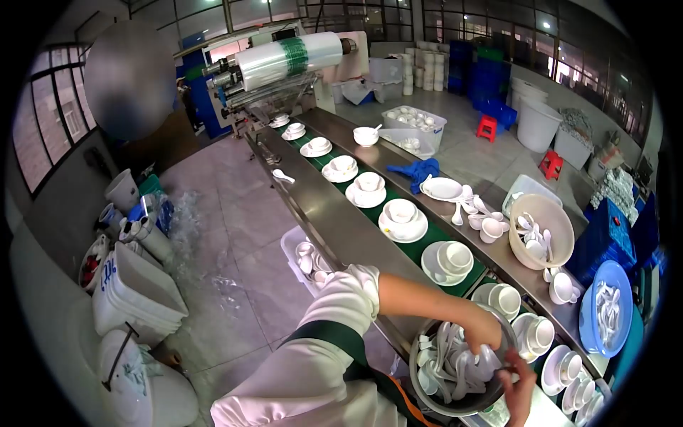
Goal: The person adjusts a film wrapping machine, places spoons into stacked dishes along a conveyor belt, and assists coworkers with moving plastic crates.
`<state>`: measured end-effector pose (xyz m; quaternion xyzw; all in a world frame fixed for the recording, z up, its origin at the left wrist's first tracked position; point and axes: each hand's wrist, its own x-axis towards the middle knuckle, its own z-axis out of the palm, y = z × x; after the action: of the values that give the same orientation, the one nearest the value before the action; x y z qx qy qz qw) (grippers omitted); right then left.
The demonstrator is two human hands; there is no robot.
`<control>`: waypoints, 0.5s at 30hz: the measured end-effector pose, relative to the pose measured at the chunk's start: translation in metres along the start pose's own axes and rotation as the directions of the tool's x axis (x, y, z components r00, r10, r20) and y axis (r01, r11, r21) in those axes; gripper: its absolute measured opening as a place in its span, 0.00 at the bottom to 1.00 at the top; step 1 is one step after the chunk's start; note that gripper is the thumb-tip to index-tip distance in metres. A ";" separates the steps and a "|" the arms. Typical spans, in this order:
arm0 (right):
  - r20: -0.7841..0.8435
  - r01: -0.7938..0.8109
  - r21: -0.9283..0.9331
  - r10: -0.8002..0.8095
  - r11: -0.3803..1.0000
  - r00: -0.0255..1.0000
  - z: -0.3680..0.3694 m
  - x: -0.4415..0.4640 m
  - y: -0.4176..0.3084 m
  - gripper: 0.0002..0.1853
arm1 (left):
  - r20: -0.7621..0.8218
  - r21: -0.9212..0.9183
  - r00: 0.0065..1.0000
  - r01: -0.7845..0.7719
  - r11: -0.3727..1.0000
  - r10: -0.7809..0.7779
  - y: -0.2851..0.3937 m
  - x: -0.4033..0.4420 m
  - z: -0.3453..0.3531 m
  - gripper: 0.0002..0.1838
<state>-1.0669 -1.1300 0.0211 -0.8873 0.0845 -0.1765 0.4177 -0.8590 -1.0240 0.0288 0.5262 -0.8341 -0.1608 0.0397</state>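
Note:
My left hand (pixel 485 336) reaches down into a round metal basin (pixel 415 370) full of white spoons (pixel 452 359). Its fingers are closed at a spoon near the basin's right side, their tips partly hidden. At the basin's right rim is my right hand (pixel 519 388), fingers bent and apart, with nothing visible in it. Just beyond the basin, sets of white bowls on saucers (pixel 447 263) stand along a green conveyor belt (pixel 407 249).
A beige basin (pixel 567 224) of spoons and a blue basin (pixel 620 343) of white pieces stand to the right. A plate (pixel 442 188) and loose spoons lie on the steel ledge. A film roll (pixel 313 53) tops the machine at the far end. White tubs (pixel 135 285) stand on the left floor.

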 end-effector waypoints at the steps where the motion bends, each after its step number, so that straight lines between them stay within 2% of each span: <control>1: 0.075 -0.011 -0.092 0.018 0.996 0.997 0.006 -0.001 0.002 0.18 | -0.024 -0.064 0.999 0.020 0.998 -0.022 0.000 0.005 0.001 0.13; 2: 0.148 -0.017 -0.185 0.045 0.983 0.988 0.010 -0.002 0.003 0.17 | -0.046 -0.129 0.998 0.038 0.991 -0.044 -0.001 0.008 0.003 0.13; 3: 0.149 -0.015 -0.185 0.044 0.983 0.988 0.015 -0.003 0.003 0.17 | -0.144 -0.212 0.989 0.005 0.977 -0.037 -0.001 0.007 0.004 0.12; 4: 0.096 -0.055 -0.177 0.072 0.983 0.993 0.019 -0.006 0.005 0.14 | -0.144 -0.213 0.989 0.007 0.977 -0.038 -0.002 0.007 0.006 0.12; 6: 0.043 -0.109 -0.162 0.117 0.981 0.992 0.022 -0.010 0.010 0.11 | -0.174 -0.453 0.983 -0.019 0.891 -0.067 -0.001 0.008 0.008 0.12; 7: -0.013 -0.084 -0.151 0.083 0.985 0.996 0.018 -0.009 0.015 0.09 | -0.133 -0.476 0.984 0.039 0.879 -0.116 0.003 0.005 0.004 0.14; 8: -0.078 -0.080 -0.141 0.069 0.987 0.995 0.014 -0.013 0.021 0.07 | -0.159 -0.449 0.979 0.046 0.893 -0.130 0.004 -0.001 -0.001 0.17; 9: -0.090 0.014 -0.180 -0.030 0.984 0.996 0.012 -0.014 0.031 0.08 | -0.175 -0.434 0.978 0.028 0.900 -0.115 0.006 -0.004 -0.003 0.19; 10: -0.111 0.061 -0.231 -0.088 0.971 0.990 0.003 -0.019 0.034 0.08 | -0.118 -0.422 0.987 0.050 0.905 -0.109 -0.004 -0.002 0.006 0.25; 11: -0.119 -0.108 -0.127 0.093 0.986 0.989 -0.006 -0.013 -0.002 0.08 | -0.091 -0.474 0.986 0.082 0.877 -0.141 -0.004 -0.012 0.003 0.25; 12: -0.197 -0.152 -0.130 0.125 0.980 0.973 -0.017 -0.017 0.008 0.07 | -0.108 -0.552 0.989 0.029 0.833 -0.106 -0.016 -0.006 0.015 0.22; 13: -0.181 -0.112 -0.270 0.064 0.956 0.981 -0.022 0.011 0.016 0.08 | 0.000 -0.636 0.965 0.202 0.744 -0.263 -0.013 -0.036 -0.013 0.19; 14: -0.247 -0.079 -0.255 0.014 0.964 0.969 -0.020 0.023 0.022 0.09 | -0.042 -0.681 0.928 0.243 0.691 -0.369 -0.014 -0.061 -0.008 0.17; 15: -0.307 -0.397 -0.297 0.307 0.868 0.901 -0.043 -0.011 0.031 0.09 | 0.111 -0.729 0.929 0.317 0.607 -0.352 -0.007 -0.034 -0.012 0.16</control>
<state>-1.0937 -1.1775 0.0197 -0.8875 0.3279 -0.1889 0.2630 -0.8349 -0.9998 0.0414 0.6148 -0.5837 -0.4753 0.2355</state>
